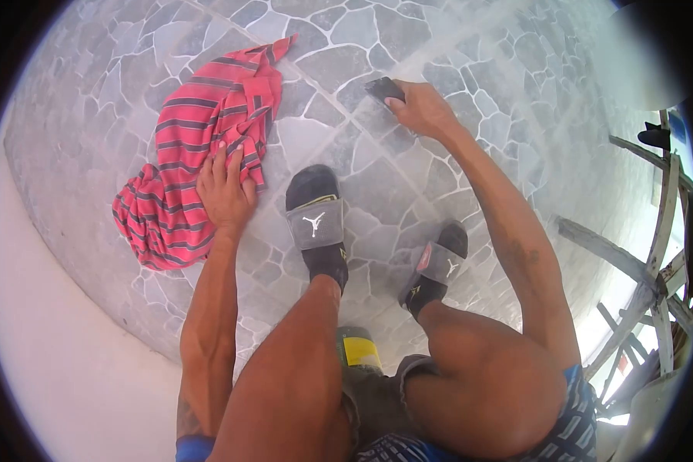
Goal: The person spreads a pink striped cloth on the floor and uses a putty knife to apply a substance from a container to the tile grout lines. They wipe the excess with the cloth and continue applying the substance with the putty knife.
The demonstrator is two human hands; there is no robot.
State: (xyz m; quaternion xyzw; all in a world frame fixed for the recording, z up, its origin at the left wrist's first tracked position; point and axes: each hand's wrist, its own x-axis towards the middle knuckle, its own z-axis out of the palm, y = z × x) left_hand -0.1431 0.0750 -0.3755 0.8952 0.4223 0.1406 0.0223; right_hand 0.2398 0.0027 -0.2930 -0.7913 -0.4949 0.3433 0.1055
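My left hand (227, 192) lies on a crumpled red cloth (185, 142) with dark stripes, at the left of the head view. Its fingers are stretched out over the fabric. At the upper middle, my right hand (420, 108) grips a small dark, flat-edged block (385, 88) against the stone-patterned floor (339, 69). The thumb and fingers close round the block, and its exact kind is hard to make out. The cloth and the block are well apart on the floor.
My feet in dark slides (316, 215) stand between my hands. A container with a yellow label (359, 350) is partly hidden between my legs. A pale wall (69, 346) borders the left side. Wooden poles (658, 285) cross at the right.
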